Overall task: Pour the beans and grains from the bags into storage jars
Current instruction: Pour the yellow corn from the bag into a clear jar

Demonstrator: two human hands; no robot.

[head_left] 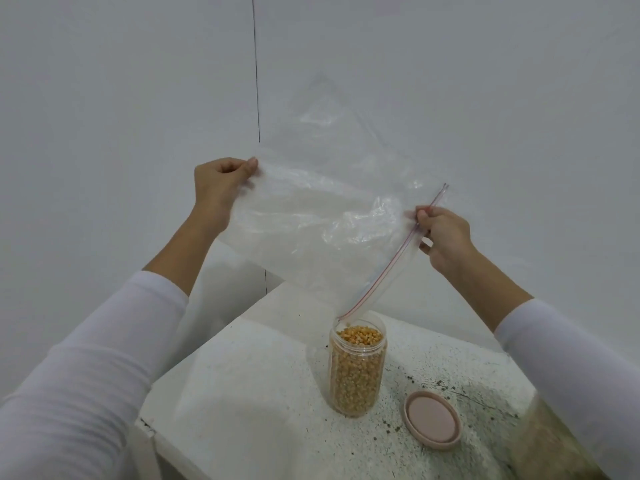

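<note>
Both hands hold a clear zip bag [322, 216] up over the surface [263, 393]: the left hand [218, 183] pinches the bag's closed bottom corner, fingers curled round the plastic, and the right hand [445, 237] pinches the red-lined zip edge [391, 258] partway along. The bag looks empty, tilted so its lowest mouth corner points down into the open jar [357, 365], just at the rim.

The jar stands upright near the middle of the surface, filled with yellow corn kernels [359, 336] almost to the neck. Its pink lid [432, 422] lies flat just beside it, toward the near right edge.

To finish the step well, I would keep that low corner inside the rim, lift the left hand higher and shake gently so any clinging kernels slide out, since the jar has little room left and could overflow.

The surface is white and speckled, with dark specks scattered toward its right side. Behind it are plain pale walls, with a thin dark vertical seam [257, 81] running down one of them.
</note>
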